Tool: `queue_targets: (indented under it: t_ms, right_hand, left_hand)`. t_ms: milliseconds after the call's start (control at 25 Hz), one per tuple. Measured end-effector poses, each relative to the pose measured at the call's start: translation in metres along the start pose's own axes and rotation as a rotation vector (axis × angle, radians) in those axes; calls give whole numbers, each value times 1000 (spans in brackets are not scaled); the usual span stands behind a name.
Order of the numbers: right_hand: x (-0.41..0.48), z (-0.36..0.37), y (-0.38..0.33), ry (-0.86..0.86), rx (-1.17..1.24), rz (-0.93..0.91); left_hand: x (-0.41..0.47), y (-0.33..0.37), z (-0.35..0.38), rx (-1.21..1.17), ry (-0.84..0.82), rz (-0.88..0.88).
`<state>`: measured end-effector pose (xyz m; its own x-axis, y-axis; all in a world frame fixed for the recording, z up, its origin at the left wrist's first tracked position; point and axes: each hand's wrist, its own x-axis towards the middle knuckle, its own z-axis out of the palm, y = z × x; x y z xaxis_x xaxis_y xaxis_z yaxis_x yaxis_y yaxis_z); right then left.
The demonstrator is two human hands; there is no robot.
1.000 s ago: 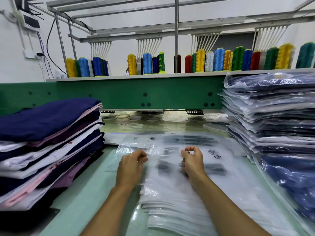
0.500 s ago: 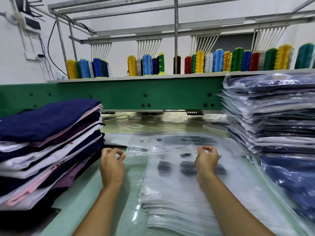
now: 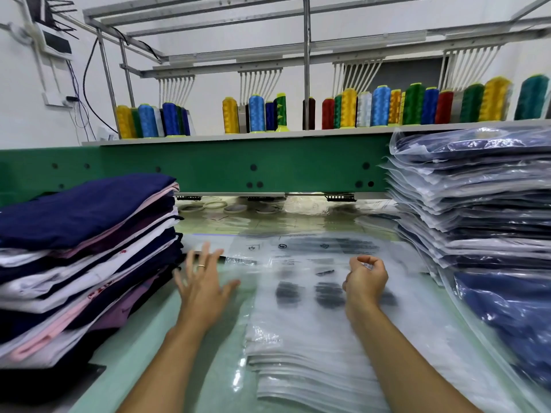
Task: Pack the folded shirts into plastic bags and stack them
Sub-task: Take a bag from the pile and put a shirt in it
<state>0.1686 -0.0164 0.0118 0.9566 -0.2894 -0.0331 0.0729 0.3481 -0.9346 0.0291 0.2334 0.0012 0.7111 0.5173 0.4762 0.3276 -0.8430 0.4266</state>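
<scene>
A pile of empty clear plastic bags (image 3: 313, 353) with black print lies on the pale green table in front of me. My right hand (image 3: 365, 280) pinches the far edge of the top bag (image 3: 298, 257), lifted a little off the pile. My left hand (image 3: 202, 281), fingers spread and blurred, is between the bags and the stack of folded shirts (image 3: 83, 251) on the left, holding nothing. That stack is navy, white, pink and purple. On the right stands a tall stack of bagged shirts (image 3: 477, 204), with one bagged navy shirt (image 3: 512, 317) leaning at its foot.
A green machine beam (image 3: 223, 168) runs across the back, with a shelf of coloured thread cones (image 3: 378, 105) above it. Tape rolls and scraps (image 3: 232, 205) lie under the beam. The table's bare surface (image 3: 140, 362) shows between my left arm and the shirt stack.
Both hands pinched the top bag and pulled apart along its edge. Now my left hand has let go, opened and moved left toward the folded shirts. My right hand still holds the bag.
</scene>
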Motion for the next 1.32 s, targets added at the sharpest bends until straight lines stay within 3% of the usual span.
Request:
queue_targets:
  t_ms: [80,160,240,360,520,680,800,1040,1320]
  right_hand:
    - [-1,-2,1,-55,-37,3]
    - [-6,-1,2,-107,-116,-60]
    - [-13,1,5,-130,-324,-233]
    - [-26,6,10,-149,-821,-588]
    - [-29,7,16,-217,-1090,-762]
    - [-31,6,16,-216,-1101,-967]
    - [-36,9,14,-315,-1090,-1085]
    - [-39,11,14,-493,-1019,-1099]
    - [-41,11,14,-524,-1030,-1078]
  left_hand:
    - [-2,6,6,-17,-125,148]
    - [-4,10,8,-106,-100,134]
    - [-4,10,7,-107,-26,95]
    - [-5,11,2,-128,6,102]
    - [-12,21,2,-137,-35,132]
    - [-12,28,1,-254,-71,100]
    - [-12,31,3,-361,-89,143]
    - [-10,29,8,-384,-170,169]
    - [-12,33,6,-387,-281,191]
